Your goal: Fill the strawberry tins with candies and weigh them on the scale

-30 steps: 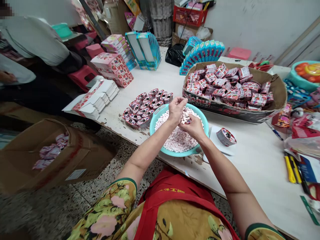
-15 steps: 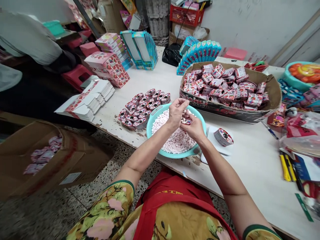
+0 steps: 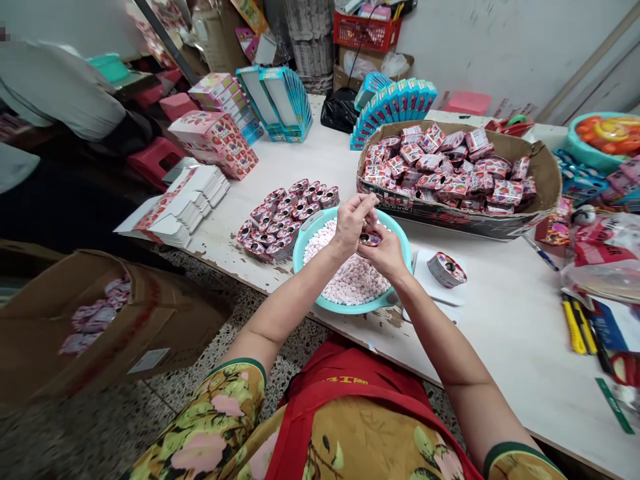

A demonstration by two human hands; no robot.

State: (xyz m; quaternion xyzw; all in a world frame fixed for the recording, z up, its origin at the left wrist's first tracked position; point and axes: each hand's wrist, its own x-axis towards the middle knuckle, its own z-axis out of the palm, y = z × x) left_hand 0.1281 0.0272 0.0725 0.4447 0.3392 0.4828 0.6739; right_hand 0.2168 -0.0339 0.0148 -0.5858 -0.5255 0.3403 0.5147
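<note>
Over the bowl [image 3: 301, 260], toward its 1 o'clock, a pack [image 3: 369, 238] is gripped by the right hand [image 3: 386, 255]. The left hand [image 3: 351, 223] is held close against it, fingertips drawn together; whether anything is pinched there cannot be told. Pale pink pellets [image 3: 357, 280] are contained in the bowl. At 10 o'clock from the bowl, grouped packs [image 3: 283, 223] are stood on the table [image 3: 500, 300]; at 2 o'clock, a carton [image 3: 543, 180] is filled with wrapped packs [image 3: 450, 183]; at 3 o'clock, a lone pack [image 3: 447, 269] is seen.
</note>
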